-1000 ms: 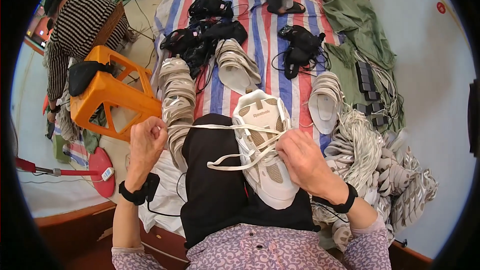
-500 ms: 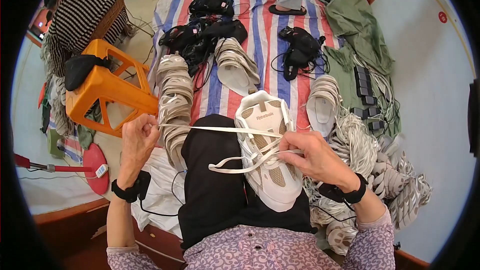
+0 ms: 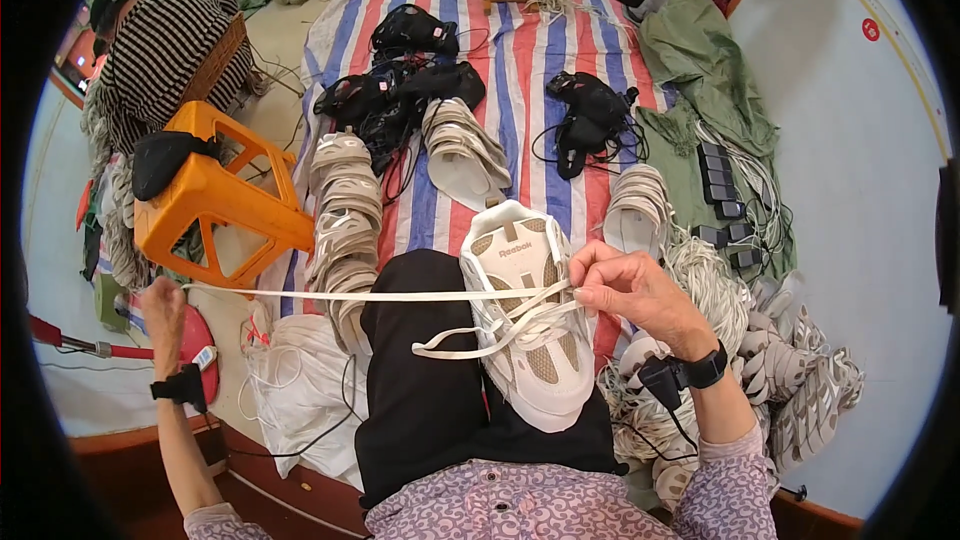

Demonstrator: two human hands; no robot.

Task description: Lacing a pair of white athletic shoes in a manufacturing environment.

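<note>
A white and beige shoe upper (image 3: 533, 388) lies across my black-trousered lap, its toe pointing toward me. A flat cream shoelace (image 3: 330, 296) is threaded through its eyelets and crosses over its tongue. My left hand (image 3: 165, 320), far out to the left, is closed on one end of the lace, which runs taut and nearly level from the shoe. Beside the right eyelet edge, my right hand (image 3: 640, 292) pinches with thumb and fingertips at the lace; the exact grip is partly hidden. A slack loop of lace hangs over the shoe's left side.
Stacked shoe uppers (image 3: 345, 210) stand left of my knee, with more ahead and right. Bundles of laces (image 3: 705, 275) lie to the right. An orange stool (image 3: 265, 230) is at left. Black cabled gear (image 3: 590, 115) rests on the striped sheet (image 3: 515, 70). Another person in stripes sits far left.
My left hand has swung far left and slightly down, drawing out a longer stretch of lace. My right hand has shifted slightly up at the shoe's right edge. The person's foot at the back has moved.
</note>
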